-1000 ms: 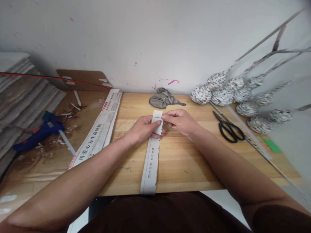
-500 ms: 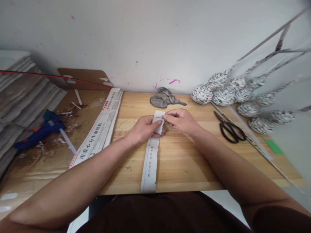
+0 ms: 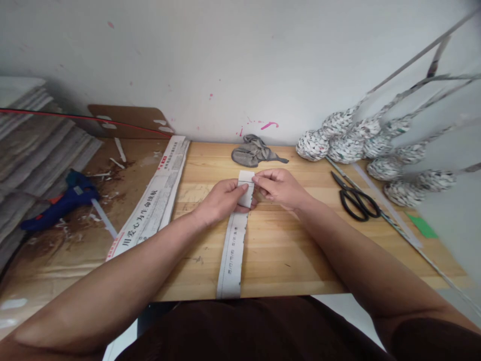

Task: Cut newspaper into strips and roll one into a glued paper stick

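Note:
A long strip of printed newspaper (image 3: 232, 255) runs from the table's front edge up to both hands, its far end folded over into a flat white piece. My left hand (image 3: 225, 198) grips the folded part, thumb on top and fingers beneath. The thumb and forefinger of my right hand (image 3: 276, 186) pinch the strip's right edge near the fold. Just beyond the hands lies a crumpled grey cloth (image 3: 253, 152).
Folded newspapers (image 3: 150, 200) lie left of the strip, with a blue glue gun (image 3: 65, 200) and paper stacks (image 3: 33, 155) farther left. Black scissors (image 3: 355, 198), woven paper balls (image 3: 345, 148) and a green piece (image 3: 423, 226) are on the right.
My left thumb has shifted slightly toward the left edge of the folded paper, showing more of its surface. My right hand has barely moved.

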Demonstrator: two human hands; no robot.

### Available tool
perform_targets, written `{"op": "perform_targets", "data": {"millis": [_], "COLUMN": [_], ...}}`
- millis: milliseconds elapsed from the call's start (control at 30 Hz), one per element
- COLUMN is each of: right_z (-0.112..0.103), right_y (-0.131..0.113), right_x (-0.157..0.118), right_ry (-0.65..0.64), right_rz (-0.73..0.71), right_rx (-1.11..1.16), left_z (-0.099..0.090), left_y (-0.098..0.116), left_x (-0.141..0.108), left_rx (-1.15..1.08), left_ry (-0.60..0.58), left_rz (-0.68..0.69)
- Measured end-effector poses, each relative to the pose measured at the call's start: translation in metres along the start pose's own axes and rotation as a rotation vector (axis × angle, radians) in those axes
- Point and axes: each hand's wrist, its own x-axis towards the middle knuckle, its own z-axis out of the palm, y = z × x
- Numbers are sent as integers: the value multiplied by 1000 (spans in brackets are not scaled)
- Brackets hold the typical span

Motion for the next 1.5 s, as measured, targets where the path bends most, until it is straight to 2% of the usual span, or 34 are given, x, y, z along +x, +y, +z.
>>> {"op": "perform_targets", "data": {"millis": [267, 533, 800, 1133, 1333, 1500], "right_z": [8, 11, 13, 19, 23, 11], "right_y": [2, 0, 2, 1, 4, -1], "right_x": [2, 2, 1, 0, 0, 1], "right_ry": [100, 135, 149, 115, 143, 106], "right_rz": [85, 87, 99, 106, 56, 33], "right_rx": [156, 198, 234, 297, 271, 242], "left_z": [-1, 0, 2, 3, 4, 4], "left_y": [-2, -2, -4, -4, -3, -1], "left_x": [2, 1, 1, 0, -1, 0], "left_rx": [-4, 5, -15, 23, -27, -103], "left_ry": [7, -5, -23, -66, -39, 31], "left_rz": [2, 5, -3, 60, 63, 6]}}
